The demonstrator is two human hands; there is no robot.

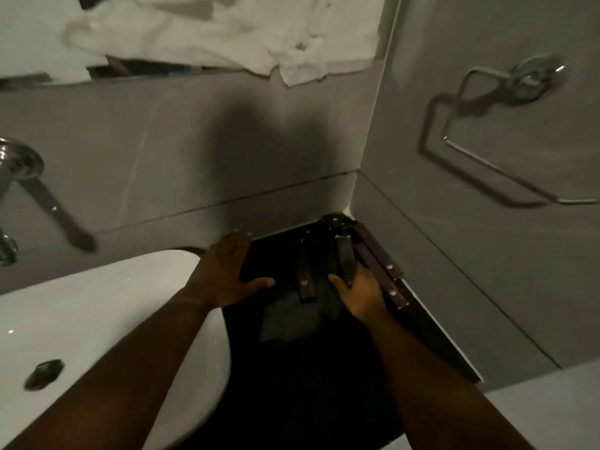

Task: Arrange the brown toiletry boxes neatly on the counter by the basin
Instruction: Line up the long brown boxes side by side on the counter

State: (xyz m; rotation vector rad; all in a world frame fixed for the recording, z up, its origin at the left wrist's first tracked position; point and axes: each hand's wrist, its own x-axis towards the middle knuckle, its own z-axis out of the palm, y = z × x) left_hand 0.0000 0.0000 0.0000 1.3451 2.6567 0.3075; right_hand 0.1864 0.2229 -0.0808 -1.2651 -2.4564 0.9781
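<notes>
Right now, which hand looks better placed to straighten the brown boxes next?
The right hand, probably. Its fingers already touch a brown box, with more boxes beside it along the wall. The left hand lies flat and open on the black counter by the basin, touching no box.

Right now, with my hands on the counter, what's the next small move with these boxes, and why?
Probably set the box in your right hand down parallel to the lone box on the dark counter. That one lies apart from the two by the wall, so the row looks uneven. Your left hand rests flat, holding nothing.
</notes>
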